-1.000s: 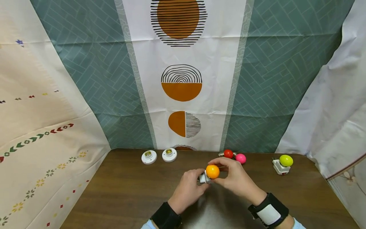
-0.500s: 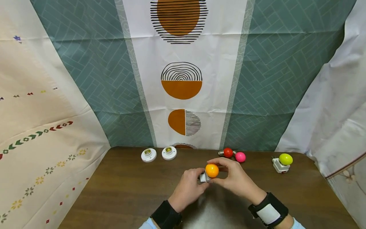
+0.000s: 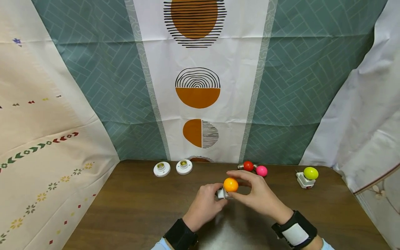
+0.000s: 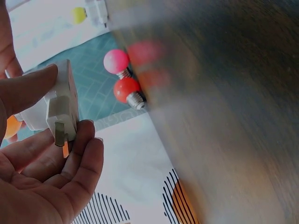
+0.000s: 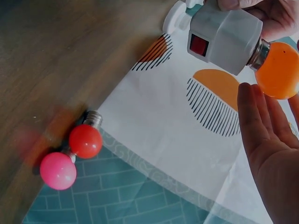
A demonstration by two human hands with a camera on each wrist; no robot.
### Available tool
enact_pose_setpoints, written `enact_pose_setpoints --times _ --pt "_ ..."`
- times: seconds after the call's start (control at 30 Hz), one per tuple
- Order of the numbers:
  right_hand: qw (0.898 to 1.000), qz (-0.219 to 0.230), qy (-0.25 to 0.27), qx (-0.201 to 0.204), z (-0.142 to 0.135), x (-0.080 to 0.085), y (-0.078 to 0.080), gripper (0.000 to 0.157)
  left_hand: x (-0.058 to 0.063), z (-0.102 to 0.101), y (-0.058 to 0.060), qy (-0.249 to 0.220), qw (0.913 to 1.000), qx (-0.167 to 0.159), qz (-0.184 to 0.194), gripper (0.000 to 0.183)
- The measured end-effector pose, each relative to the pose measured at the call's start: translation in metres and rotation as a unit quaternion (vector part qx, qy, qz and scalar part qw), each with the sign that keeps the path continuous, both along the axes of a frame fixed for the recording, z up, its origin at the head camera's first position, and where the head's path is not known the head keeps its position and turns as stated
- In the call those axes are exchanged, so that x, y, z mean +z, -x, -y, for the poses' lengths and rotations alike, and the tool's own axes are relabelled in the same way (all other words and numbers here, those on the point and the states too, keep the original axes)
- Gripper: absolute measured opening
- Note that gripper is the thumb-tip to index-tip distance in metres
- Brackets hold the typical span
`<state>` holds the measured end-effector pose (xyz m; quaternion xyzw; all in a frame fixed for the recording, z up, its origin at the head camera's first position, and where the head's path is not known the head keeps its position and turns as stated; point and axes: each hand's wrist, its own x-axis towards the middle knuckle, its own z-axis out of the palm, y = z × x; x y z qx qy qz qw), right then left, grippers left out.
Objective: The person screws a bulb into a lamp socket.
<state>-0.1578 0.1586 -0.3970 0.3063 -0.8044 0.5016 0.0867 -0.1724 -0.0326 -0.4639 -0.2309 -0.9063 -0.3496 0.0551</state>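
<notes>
My left hand [image 3: 206, 205] holds a white plug-in lamp socket [image 5: 224, 37] between thumb and fingers. Its red switch shows in the right wrist view, and its metal prongs [image 4: 60, 135] stick out in the left wrist view. An orange light bulb [image 3: 230, 185] sits in the socket's mouth, part of its metal screw base [image 5: 259, 55] visible. My right hand [image 3: 259, 194] is spread around the bulb, fingers fairly straight. The thumb lies close against the bulb's near side, and the fingertips sit slightly off its far side. Exact contact is hard to tell.
Behind the hands on the brown table [image 3: 140, 208] lie a red bulb [image 3: 248, 166] and a pink bulb [image 3: 261, 171]. Two round white lamp holders [image 3: 161, 169] stand at the back left. At the right is another plug-in socket [image 3: 305, 181] with a yellow-green bulb [image 3: 310, 173].
My right fingers have loosened and spread a little from the orange bulb. My left hand keeps the socket in nearly the same place.
</notes>
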Motion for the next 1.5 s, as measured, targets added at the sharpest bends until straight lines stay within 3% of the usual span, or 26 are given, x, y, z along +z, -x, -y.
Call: enact_pose_setpoints --times 0.2,0.4,0.53,0.73,0.93,1.3,1.5 --pt "1.000 -0.018 -0.013 0.013 -0.004 -0.023 0.013 0.053 0.001 0.001 0.000 -0.016 0.9999 -0.003 0.005 0.033" --pt "1.000 -0.014 0.009 0.010 -0.004 -0.030 0.016 0.049 -0.001 0.003 0.000 -0.028 0.9996 0.002 0.007 0.032" --pt "0.999 -0.010 0.029 -0.013 -0.001 -0.025 0.012 0.048 -0.001 0.003 0.000 -0.035 0.9994 0.008 0.005 0.033" --pt "0.998 -0.001 0.051 -0.043 0.007 -0.003 -0.002 0.045 0.001 0.004 0.002 -0.038 0.9992 0.012 0.006 0.032" --pt "0.998 -0.003 0.037 -0.054 0.009 0.005 -0.008 0.051 0.001 0.004 0.001 -0.038 0.9992 0.012 0.007 0.032" --pt "0.999 -0.032 0.000 -0.003 -0.001 -0.027 0.010 0.056 0.000 0.002 0.001 -0.042 0.9990 0.013 0.004 0.034" --pt "0.999 -0.038 0.001 0.011 -0.005 -0.033 0.015 0.049 0.000 0.002 0.001 -0.042 0.9990 0.009 0.011 0.034"
